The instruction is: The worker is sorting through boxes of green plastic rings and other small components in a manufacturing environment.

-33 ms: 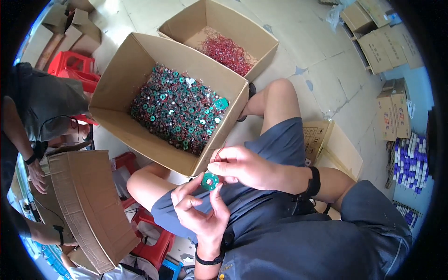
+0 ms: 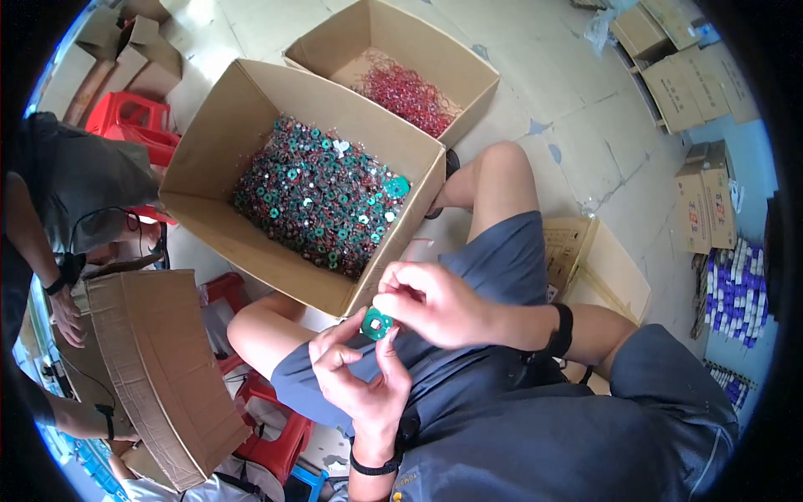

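Observation:
Between the fingertips of my left hand is a small round green circuit board with a square opening in its middle. The thumb and index finger pinch its rim, and the other fingers are curled. My right hand is closed in a pinch at the board's right edge, touching or nearly touching it. Its fingertips hide whatever they hold. Just beyond both hands stands a large open cardboard box, holding a heap of green round boards tangled with red wires.
Behind it, a second cardboard box contains red wires. On the left are a brown carton, red stools and another person's arms. At the right are stacked cartons and purple-and-white rolls.
The fingers of my right hand have curled in closer at the board's edge. A thin red wire seen above them earlier no longer shows there. My left hand has stayed nearly still.

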{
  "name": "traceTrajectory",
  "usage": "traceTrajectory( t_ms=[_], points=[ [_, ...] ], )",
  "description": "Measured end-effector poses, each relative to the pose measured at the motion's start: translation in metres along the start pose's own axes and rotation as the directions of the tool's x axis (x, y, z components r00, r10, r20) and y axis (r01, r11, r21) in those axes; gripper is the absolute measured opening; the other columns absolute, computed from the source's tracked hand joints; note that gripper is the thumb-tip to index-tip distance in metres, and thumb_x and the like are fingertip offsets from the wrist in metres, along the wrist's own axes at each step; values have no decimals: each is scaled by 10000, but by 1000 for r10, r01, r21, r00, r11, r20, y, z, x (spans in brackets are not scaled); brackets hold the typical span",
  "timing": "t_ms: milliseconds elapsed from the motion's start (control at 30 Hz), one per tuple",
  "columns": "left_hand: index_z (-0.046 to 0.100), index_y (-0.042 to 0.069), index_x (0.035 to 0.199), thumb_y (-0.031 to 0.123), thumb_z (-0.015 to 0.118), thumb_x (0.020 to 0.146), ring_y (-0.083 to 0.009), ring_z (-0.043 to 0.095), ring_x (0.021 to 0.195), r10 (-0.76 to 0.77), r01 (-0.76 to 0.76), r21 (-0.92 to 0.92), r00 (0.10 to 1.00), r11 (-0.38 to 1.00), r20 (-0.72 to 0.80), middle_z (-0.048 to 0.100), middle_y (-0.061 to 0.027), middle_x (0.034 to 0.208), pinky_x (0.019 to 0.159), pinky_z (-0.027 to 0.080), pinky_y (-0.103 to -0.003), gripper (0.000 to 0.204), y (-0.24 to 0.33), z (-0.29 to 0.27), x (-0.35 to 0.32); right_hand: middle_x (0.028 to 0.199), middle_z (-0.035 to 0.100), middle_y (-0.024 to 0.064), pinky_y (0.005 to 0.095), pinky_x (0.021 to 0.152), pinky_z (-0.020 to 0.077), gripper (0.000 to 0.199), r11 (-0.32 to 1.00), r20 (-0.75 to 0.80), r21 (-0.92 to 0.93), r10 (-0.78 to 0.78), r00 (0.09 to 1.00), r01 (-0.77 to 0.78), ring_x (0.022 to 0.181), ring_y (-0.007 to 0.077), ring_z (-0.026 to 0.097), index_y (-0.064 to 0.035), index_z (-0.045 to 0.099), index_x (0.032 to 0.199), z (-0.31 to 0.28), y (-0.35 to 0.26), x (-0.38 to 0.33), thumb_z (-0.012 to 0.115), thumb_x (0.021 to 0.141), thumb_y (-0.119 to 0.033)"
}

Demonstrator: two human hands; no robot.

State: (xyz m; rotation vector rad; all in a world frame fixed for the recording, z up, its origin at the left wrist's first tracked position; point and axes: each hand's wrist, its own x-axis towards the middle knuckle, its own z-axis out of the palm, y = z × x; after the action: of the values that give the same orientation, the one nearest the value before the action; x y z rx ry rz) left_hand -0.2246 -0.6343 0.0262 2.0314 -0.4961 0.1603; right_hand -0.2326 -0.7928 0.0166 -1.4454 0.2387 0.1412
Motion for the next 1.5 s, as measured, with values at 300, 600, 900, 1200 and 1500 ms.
traceTrajectory(
  t_ms=[300, 600, 900, 1200, 1500],
  points=[
    [354, 75, 925, 53, 779, 830, -267, 611, 846, -36, 35, -27, 999, 999, -29, 684, -175, 1032, 785, 479, -353, 436, 0, 8, 0, 753, 559, 25, 297, 563, 425, 130, 999, 41, 40, -11, 999, 9, 642, 117, 552, -16, 599, 897, -9, 0, -1, 654, 933, -128],
    [331, 70, 928, 43, 784, 825, -244, 634, 877, -5, 4, 52, 1000, 999, 8, 674, -194, 1032, 814, 490, -326, 465, 3, 4, 3, 652, 513, -6, 310, 526, 428, 190, 799, -45, -454, -463, 885, 395, 561, 108, 529, -34, 574, 827, -1, -1, -3, 683, 922, -158],
    [354, 57, 931, 76, 780, 835, -249, 627, 862, -28, 24, 101, 999, 995, 40, 672, -196, 1028, 768, 498, -320, 438, 0, 5, 1, 705, 559, 117, 381, 537, 471, 157, 586, 49, -681, -561, 826, 439, 630, 304, 610, -41, 536, 765, 2, -19, -6, 686, 808, -59],
    [367, 64, 896, 55, 777, 824, -219, 568, 794, -50, 50, -4, 999, 999, -19, 653, -180, 1034, 695, 467, -312, 416, -3, 5, -4, 713, 577, 122, 389, 538, 468, 133, 642, 58, -626, -528, 847, 443, 636, 297, 627, -30, 552, 818, 5, -13, -5, 669, 847, -86],
    [370, 53, 949, 35, 762, 827, -228, 552, 806, -33, 34, 46, 999, 998, -30, 651, -176, 1020, 758, 447, -326, 410, -2, 8, -1, 757, 575, -25, 316, 518, 463, 179, 513, 175, -686, -572, 801, 516, 667, 84, 616, 2, 588, 925, -6, -9, 0, 618, 992, -162]
  ],
)
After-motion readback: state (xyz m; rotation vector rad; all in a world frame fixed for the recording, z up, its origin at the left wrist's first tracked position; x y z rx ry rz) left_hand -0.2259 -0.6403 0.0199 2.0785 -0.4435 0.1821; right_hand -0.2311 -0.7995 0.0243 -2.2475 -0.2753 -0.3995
